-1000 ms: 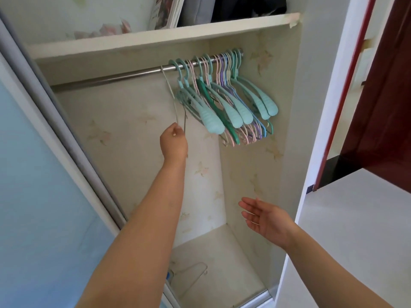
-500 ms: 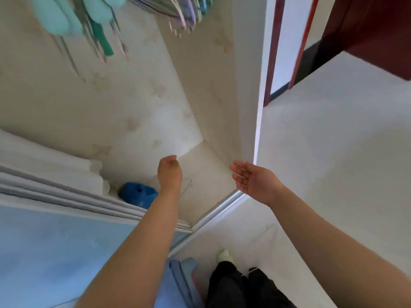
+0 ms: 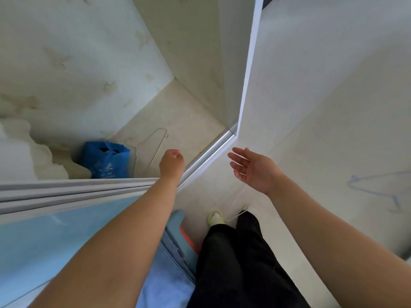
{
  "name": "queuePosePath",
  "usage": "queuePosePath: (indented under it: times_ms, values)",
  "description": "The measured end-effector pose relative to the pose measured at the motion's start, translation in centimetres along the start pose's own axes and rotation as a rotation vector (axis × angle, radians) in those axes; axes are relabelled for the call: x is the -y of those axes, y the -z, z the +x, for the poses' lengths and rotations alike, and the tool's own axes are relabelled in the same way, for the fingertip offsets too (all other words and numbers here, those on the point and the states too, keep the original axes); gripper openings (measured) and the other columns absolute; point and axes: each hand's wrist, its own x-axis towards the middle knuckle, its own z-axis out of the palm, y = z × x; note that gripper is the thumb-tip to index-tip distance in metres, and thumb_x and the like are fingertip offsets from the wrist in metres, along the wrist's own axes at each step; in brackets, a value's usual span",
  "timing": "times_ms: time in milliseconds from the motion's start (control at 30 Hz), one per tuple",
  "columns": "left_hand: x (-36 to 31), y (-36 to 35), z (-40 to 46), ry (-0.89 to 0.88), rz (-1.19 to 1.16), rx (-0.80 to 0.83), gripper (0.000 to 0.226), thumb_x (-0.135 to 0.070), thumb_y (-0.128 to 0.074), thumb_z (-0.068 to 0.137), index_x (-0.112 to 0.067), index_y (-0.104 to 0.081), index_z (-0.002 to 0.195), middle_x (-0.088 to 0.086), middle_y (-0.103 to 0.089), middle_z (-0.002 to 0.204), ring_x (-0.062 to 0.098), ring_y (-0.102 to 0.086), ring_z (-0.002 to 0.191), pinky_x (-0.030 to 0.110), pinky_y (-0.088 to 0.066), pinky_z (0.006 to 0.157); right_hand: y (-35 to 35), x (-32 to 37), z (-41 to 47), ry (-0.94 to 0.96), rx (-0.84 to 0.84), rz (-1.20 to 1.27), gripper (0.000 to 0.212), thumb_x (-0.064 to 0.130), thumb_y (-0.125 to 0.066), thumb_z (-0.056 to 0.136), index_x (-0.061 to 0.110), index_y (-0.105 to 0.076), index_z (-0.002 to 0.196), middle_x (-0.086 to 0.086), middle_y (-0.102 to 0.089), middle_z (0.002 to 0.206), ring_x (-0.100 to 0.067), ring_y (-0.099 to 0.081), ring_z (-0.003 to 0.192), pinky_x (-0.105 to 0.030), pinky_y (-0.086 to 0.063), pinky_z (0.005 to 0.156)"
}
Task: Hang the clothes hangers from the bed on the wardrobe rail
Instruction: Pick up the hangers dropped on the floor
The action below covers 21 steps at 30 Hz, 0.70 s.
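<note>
— Where do the hands sit, and why there?

— I see the left hand (image 3: pixel 171 161) at the centre of the frame, over the wardrobe floor (image 3: pixel 189 112), fingers curled into a loose fist with nothing in them that I can make out. My guess is that it is on its way down to the pale wire hanger (image 3: pixel 158 142) lying flat on that floor just above it in the picture, beside the blue bag (image 3: pixel 106 160). The right hand (image 3: pixel 252 168) hangs right of centre, palm up and fingers spread, holding nothing; I read it as kept free for balance or for the next pick-up.

— And the task's things?

— One hanger lies inside the wardrobe at centre left, off the rail, so I judge it has dropped and needs hanging. A second, a blue wire hanger (image 3: pixel 378 188), lies on the white surface at the right edge, well apart from both hands. The rail itself is out of view.

— Any risk?

— The thin wire lies flush on the floor, so I judge it hard to pinch. The sliding door track (image 3: pixel 209 154) runs right under the left wrist.
</note>
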Motion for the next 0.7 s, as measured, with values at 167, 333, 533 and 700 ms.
queuePosePath:
  times_ms: [167, 333, 533, 700]
  values:
    - [4.6, -2.1, 4.5, 0.018, 0.04, -0.03, 0.028, -0.014, -0.044, 0.094, -0.002, -0.065, 0.107, 0.019, -0.067, 0.113, 0.037, -0.058, 0.107, 0.036, -0.043, 0.088, 1.1, -3.0, 6.7, -0.053, -0.041, -0.044, 0.023, 0.029, -0.046, 0.1, 0.015, -0.061, 0.111, -0.003, -0.068, 0.106, -0.017, -0.061, 0.08, -0.028, -0.046, 0.069]
    - [9.2, -5.2, 12.3, 0.036, 0.085, -0.019, 0.038, -0.027, -0.04, 0.098, -0.001, -0.067, 0.093, 0.025, -0.066, 0.103, 0.041, -0.059, 0.1, 0.038, -0.045, 0.084, 0.9, -6.4, 15.9, -0.102, -0.101, -0.137, 0.018, 0.026, -0.052, 0.098, 0.015, -0.064, 0.105, -0.004, -0.068, 0.103, -0.017, -0.062, 0.076, -0.026, -0.047, 0.065]
    - [15.4, -9.8, 21.2, 0.073, 0.13, -0.042, 0.039, -0.037, -0.043, 0.095, -0.009, -0.068, 0.105, 0.017, -0.065, 0.115, 0.037, -0.058, 0.109, 0.04, -0.047, 0.091, -0.5, -8.2, 27.9, -0.081, -0.115, -0.308, 0.016, 0.023, -0.056, 0.095, 0.016, -0.064, 0.107, 0.0, -0.07, 0.092, -0.016, -0.062, 0.072, -0.025, -0.047, 0.064]
    - [20.4, -14.3, 27.2, 0.146, 0.207, -0.058, 0.046, -0.033, -0.052, 0.094, -0.012, -0.052, 0.135, 0.014, -0.046, 0.14, 0.033, -0.042, 0.129, 0.044, -0.038, 0.103, 2.5, -11.6, 36.3, -0.097, -0.135, -0.399, 0.022, 0.024, -0.055, 0.095, 0.015, -0.063, 0.114, 0.002, -0.07, 0.09, -0.014, -0.062, 0.072, -0.026, -0.047, 0.067]
